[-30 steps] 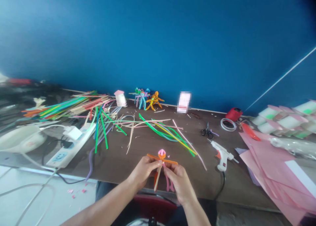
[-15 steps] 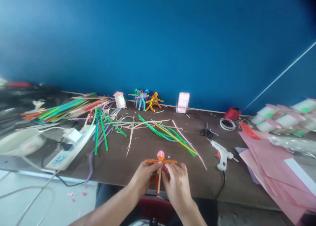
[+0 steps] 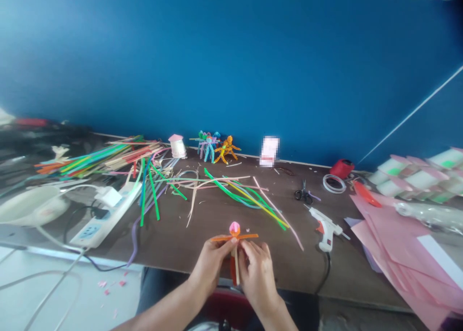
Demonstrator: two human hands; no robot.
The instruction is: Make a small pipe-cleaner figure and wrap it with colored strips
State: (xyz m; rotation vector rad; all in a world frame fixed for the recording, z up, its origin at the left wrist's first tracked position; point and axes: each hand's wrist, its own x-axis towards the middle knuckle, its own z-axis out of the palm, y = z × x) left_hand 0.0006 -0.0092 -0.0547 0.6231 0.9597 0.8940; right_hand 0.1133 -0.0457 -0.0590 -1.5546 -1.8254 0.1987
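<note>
Pinching the pipe-cleaner figure (image 3: 235, 236) over the near edge of the brown tabletop (image 3: 170, 239), our left hand (image 3: 211, 268) and right hand (image 3: 257, 273) clamp it; its long axis runs far-to-near, pink head (image 3: 235, 229) far, left hand closest.

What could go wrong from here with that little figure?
The craft figure is pinched between the left hand and right hand, its thin arms sticking out, so a joint might bend or slip. The white glue gun has a black cord hanging over the table edge, which a knee might snag.
</note>
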